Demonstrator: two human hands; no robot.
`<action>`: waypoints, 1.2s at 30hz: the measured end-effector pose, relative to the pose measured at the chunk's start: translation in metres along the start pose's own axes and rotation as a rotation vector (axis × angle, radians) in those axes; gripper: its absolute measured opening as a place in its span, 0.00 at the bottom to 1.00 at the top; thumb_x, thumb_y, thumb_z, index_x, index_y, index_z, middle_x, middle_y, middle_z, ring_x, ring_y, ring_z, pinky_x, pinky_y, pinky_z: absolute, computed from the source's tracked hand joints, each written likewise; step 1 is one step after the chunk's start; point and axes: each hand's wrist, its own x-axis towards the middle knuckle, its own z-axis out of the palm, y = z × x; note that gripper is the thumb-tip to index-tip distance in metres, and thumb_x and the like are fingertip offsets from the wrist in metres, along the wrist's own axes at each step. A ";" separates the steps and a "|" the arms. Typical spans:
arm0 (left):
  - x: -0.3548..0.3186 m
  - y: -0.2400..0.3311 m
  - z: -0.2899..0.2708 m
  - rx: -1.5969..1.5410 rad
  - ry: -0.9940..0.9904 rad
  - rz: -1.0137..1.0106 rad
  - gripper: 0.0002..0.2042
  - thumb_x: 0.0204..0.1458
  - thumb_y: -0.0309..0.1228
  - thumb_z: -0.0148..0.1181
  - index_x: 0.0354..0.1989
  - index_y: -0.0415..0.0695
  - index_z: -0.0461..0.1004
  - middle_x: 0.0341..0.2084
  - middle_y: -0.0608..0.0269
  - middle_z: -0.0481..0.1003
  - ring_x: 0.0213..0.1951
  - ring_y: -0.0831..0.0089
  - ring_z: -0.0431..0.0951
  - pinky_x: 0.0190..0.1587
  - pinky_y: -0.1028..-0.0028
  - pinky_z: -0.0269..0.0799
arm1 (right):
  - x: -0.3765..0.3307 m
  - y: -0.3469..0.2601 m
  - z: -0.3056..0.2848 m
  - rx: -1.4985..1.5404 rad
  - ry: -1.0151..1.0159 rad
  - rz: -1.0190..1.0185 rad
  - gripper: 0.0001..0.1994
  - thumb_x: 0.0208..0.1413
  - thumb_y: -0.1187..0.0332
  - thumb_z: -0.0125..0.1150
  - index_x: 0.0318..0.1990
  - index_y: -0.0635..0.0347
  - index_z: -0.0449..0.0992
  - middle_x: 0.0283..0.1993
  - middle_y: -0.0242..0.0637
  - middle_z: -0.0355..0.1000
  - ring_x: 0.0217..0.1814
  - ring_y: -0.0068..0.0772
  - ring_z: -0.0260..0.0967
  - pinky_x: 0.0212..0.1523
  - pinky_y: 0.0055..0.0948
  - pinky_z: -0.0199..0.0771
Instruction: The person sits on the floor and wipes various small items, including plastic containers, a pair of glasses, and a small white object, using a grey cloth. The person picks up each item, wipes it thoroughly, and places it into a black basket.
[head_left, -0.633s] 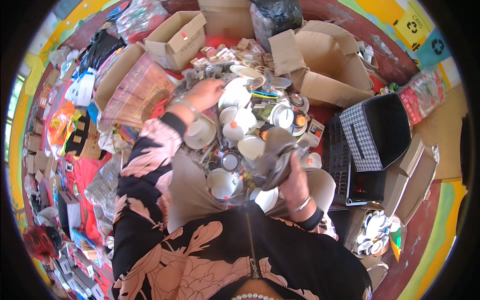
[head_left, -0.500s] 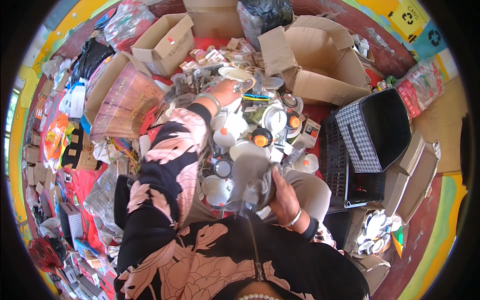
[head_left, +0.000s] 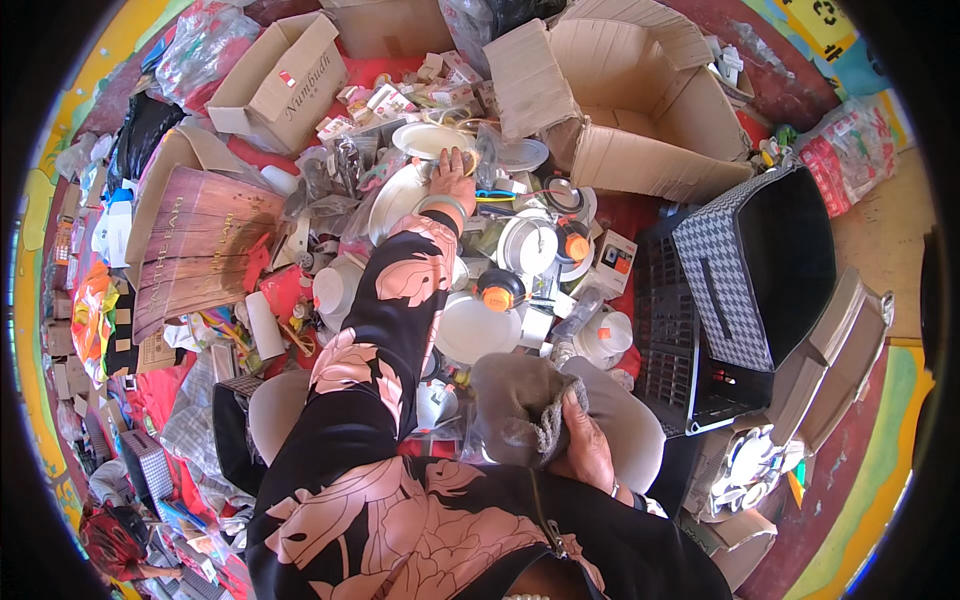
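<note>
My left hand (head_left: 453, 180) reaches far into a heap of mixed goods, its fingers stretched out at the edge of a white round dish-like piece (head_left: 430, 141). Under and beside that wrist lies another white disc (head_left: 398, 200). In my lap, my right hand (head_left: 588, 447) grips a crumpled grey-brown cloth (head_left: 520, 405) between thumb and fingers. Between my knees are a white round lamp-like piece (head_left: 527, 245), a black piece with an orange knob (head_left: 499, 292), a wide white disc (head_left: 478, 328) and a white cup-shaped fixture (head_left: 605, 335).
A black crate (head_left: 668, 330) with a checked fabric bin (head_left: 735, 270) stands to my right. Open cardboard boxes (head_left: 650, 150) and a smaller carton (head_left: 285, 85) ring the far side. A wood-patterned box (head_left: 205, 240) stands left. Another person in red (head_left: 110, 540) is at lower left.
My left hand has shifted slightly left among the white pieces. The grey-brown cloth, blurred before, now rests still in my right hand, a little lower. My view has tilted and shifted.
</note>
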 end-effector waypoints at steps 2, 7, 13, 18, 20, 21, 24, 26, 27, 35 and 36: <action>0.004 0.001 0.009 -0.005 0.057 -0.013 0.13 0.48 0.29 0.48 0.41 0.44 0.75 0.61 0.53 0.48 0.63 0.56 0.46 0.59 0.59 0.53 | 0.001 0.001 -0.002 0.025 0.027 0.004 0.23 0.61 0.56 0.41 0.56 0.64 0.59 0.53 0.42 0.64 0.52 0.38 0.64 0.54 0.39 0.64; -0.004 -0.010 -0.002 -0.206 0.087 0.131 0.09 0.40 0.29 0.59 0.33 0.46 0.78 0.58 0.48 0.53 0.55 0.53 0.59 0.56 0.66 0.58 | 0.001 0.005 -0.001 0.061 0.035 0.034 0.23 0.60 0.57 0.42 0.56 0.64 0.59 0.53 0.43 0.64 0.52 0.40 0.64 0.54 0.39 0.63; -0.035 -0.016 -0.064 -0.715 0.118 0.210 0.12 0.38 0.36 0.66 0.32 0.44 0.76 0.54 0.43 0.56 0.47 0.53 0.67 0.47 0.68 0.65 | -0.004 0.009 0.010 0.003 0.003 -0.006 0.20 0.61 0.58 0.40 0.54 0.63 0.61 0.50 0.42 0.66 0.49 0.37 0.67 0.50 0.37 0.67; -0.082 -0.022 -0.125 -1.383 -0.031 0.189 0.12 0.47 0.35 0.61 0.32 0.37 0.73 0.22 0.70 0.70 0.28 0.82 0.67 0.30 0.80 0.63 | -0.012 0.013 0.014 -0.081 -0.118 -0.110 0.23 0.61 0.54 0.38 0.54 0.64 0.61 0.50 0.42 0.66 0.49 0.36 0.67 0.51 0.35 0.67; -0.119 -0.006 -0.157 -1.790 -0.216 0.021 0.10 0.51 0.33 0.57 0.37 0.40 0.72 0.28 0.68 0.71 0.32 0.79 0.70 0.34 0.77 0.67 | -0.017 0.013 0.017 -0.079 -0.132 -0.239 0.24 0.60 0.50 0.38 0.53 0.62 0.62 0.47 0.40 0.67 0.46 0.36 0.68 0.49 0.35 0.69; -0.140 -0.009 -0.172 -2.033 -0.341 0.117 0.13 0.52 0.34 0.55 0.44 0.41 0.69 0.39 0.61 0.72 0.41 0.71 0.73 0.43 0.65 0.70 | -0.020 0.014 0.021 -0.113 -0.174 -0.406 0.27 0.59 0.48 0.38 0.54 0.62 0.60 0.51 0.40 0.64 0.51 0.36 0.65 0.52 0.36 0.66; -0.190 -0.018 -0.198 -2.164 -0.449 0.179 0.15 0.56 0.38 0.46 0.47 0.42 0.67 0.47 0.52 0.69 0.51 0.61 0.68 0.48 0.59 0.67 | -0.011 0.009 0.016 -0.117 -0.209 -0.541 0.30 0.57 0.44 0.40 0.56 0.60 0.58 0.55 0.39 0.61 0.57 0.38 0.59 0.57 0.40 0.60; -0.223 -0.012 -0.213 -2.390 -0.416 0.059 0.16 0.56 0.40 0.43 0.41 0.39 0.69 0.48 0.46 0.68 0.54 0.55 0.65 0.54 0.56 0.61 | -0.010 -0.001 0.023 -0.040 -0.340 -0.684 0.27 0.57 0.47 0.41 0.56 0.58 0.59 0.55 0.38 0.62 0.57 0.38 0.60 0.57 0.41 0.59; -0.235 -0.013 -0.217 -2.440 -0.472 0.171 0.15 0.56 0.40 0.43 0.34 0.40 0.69 0.45 0.46 0.69 0.53 0.54 0.66 0.53 0.57 0.62 | -0.013 -0.008 0.029 -0.052 -0.305 -0.708 0.26 0.58 0.49 0.42 0.56 0.59 0.59 0.54 0.39 0.62 0.57 0.38 0.60 0.57 0.40 0.60; -0.308 0.000 -0.247 -2.537 -0.534 0.056 0.19 0.52 0.39 0.45 0.41 0.32 0.66 0.41 0.40 0.69 0.45 0.49 0.69 0.46 0.47 0.63 | 0.042 -0.050 0.063 -0.494 -0.639 -0.785 0.21 0.55 0.56 0.52 0.49 0.62 0.62 0.42 0.35 0.67 0.41 0.31 0.66 0.47 0.33 0.68; -0.305 -0.003 -0.244 -2.640 -0.686 0.200 0.17 0.52 0.38 0.44 0.37 0.35 0.68 0.38 0.44 0.70 0.45 0.48 0.69 0.45 0.47 0.62 | 0.045 -0.035 0.079 -0.539 -0.527 -0.854 0.21 0.54 0.57 0.54 0.49 0.63 0.64 0.43 0.34 0.69 0.42 0.29 0.66 0.48 0.33 0.67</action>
